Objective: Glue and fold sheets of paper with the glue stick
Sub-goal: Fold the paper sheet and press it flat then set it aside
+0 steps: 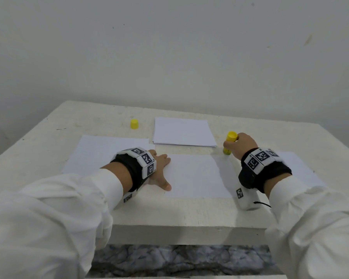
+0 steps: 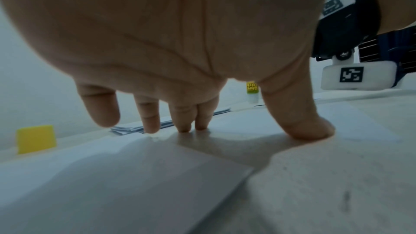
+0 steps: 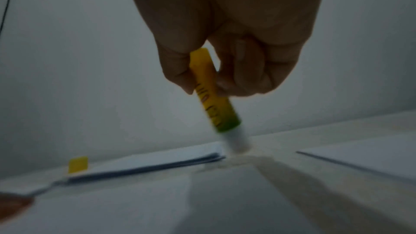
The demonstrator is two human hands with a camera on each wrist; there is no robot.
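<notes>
With the left hand (image 1: 159,170) spread flat, pinning the middle white paper sheet (image 1: 195,176) to the pale surface (image 1: 169,214), and the right hand (image 1: 241,144) clamped around the uncapped yellow glue stick (image 1: 229,144) at its far corner, a hard stroke could wrinkle the unpinned edge.

Head cam high, looking fwd/down over counter (image 1: 179,210), wrist cams v. close, low under palms, all share paper stack (image 1: 183,132) and yellow cap (image 1: 134,124)
</notes>
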